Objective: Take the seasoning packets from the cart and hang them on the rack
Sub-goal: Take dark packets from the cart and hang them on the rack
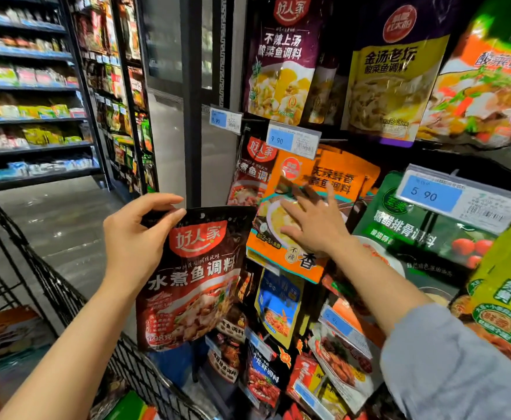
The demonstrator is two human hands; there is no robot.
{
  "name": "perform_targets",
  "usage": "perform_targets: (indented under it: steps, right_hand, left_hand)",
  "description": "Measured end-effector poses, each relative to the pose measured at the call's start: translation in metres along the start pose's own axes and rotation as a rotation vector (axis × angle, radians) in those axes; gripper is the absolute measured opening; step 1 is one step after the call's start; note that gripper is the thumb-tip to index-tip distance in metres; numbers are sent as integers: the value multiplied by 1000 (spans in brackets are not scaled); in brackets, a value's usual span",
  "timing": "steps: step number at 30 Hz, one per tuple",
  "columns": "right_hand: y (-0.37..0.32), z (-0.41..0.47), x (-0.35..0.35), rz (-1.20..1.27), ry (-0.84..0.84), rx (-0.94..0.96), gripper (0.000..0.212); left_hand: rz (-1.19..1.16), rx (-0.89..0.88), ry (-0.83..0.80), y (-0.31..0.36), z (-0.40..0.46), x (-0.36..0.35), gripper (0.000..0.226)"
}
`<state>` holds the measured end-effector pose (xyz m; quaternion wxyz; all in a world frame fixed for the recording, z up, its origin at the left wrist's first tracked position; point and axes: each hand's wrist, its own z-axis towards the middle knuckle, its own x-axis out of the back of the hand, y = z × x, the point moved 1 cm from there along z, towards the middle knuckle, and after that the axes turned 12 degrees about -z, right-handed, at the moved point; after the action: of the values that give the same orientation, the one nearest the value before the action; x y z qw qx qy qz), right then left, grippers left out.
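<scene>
Holding a dark red glossy plastic seasoning packet (192, 277) by its top left corner, our left hand (133, 237) pinches the edge between thumb and curled fingers, just beside the small round hanging hole. This packet hangs upright below the pinch, above the rim of the black wire shopping cart (66, 298) and just left of the black display rack (429, 153), not yet on any hook. Our left forearm comes up from the lower left, bare, with the wrist bent so the palm faces the packet.

Our right hand (311, 222) lies flat with straight, spread fingers against an orange glossy seasoning packet (281, 259) that hangs on the rack, grasping nothing. Its palm covers the picture of a bowl on the packet's front. Our right arm reaches in from the lower right, its grey-blue sleeve (454, 365) pushed back to the elbow.

The held packet's right edge is near the orange one, and we cannot tell whether they touch. Behind it on the rack hangs another dark red packet with the same logo (249, 174). Inside the cart at lower left lies an orange and white packet (12, 331)
</scene>
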<state>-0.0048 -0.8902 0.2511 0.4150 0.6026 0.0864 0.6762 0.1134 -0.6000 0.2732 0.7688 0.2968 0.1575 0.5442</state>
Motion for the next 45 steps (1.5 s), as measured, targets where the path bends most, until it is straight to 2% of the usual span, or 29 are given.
perform_targets:
  steps: [3,7,9,10,12,16,18,20,24,27,30,37,41,45]
  right_hand:
    - [13,19,-20,-41,-107,-58,62]
    - [20,26,-41,-263,-337,-83,79]
    - [20,26,-41,-252,-398,-80,76]
    - [19,25,-37,-196,-370,-78,70]
    - [13,20,-22,68,-201,-67,58]
    - [-11,-13,35,1012,122,-19,42]
    - [-19,-36,62,1251,244,34,39]
    - [-23,-55,77,1348,310,84,39]
    - [-21,-74,86,1395,413,-24,17]
    - [-16,-84,92,1406,426,-87,21]
    - [-6,-89,106,1342,506,-116,16]
    - [16,-89,125,1127,613,-202,8]
    - [11,-79,128,1114,599,-232,7]
    - [-4,-46,127,1229,518,-323,10]
  left_hand:
    - [3,24,5,-5,-3,1,29]
    - [-6,58,-13,-10,-6,-2,26]
    - [-14,85,-27,-10,-7,-4,24]
    - [-27,107,-31,-10,-7,-5,24]
    - [-60,137,-48,-11,-4,-6,26]
    - [-138,159,-79,-7,3,-10,24]
    - [-180,156,-90,-1,8,-13,22]
    - [-217,143,-93,6,12,-16,23]
    - [-244,77,-134,19,15,-20,37]
    - [-207,69,-202,21,13,-25,34]
    - [-253,157,-200,19,14,-27,24]
    - [-404,391,-221,2,-10,-38,41]
    - [-471,430,-134,-13,-13,-38,47]
    - [-529,480,-21,-35,-6,-29,74]
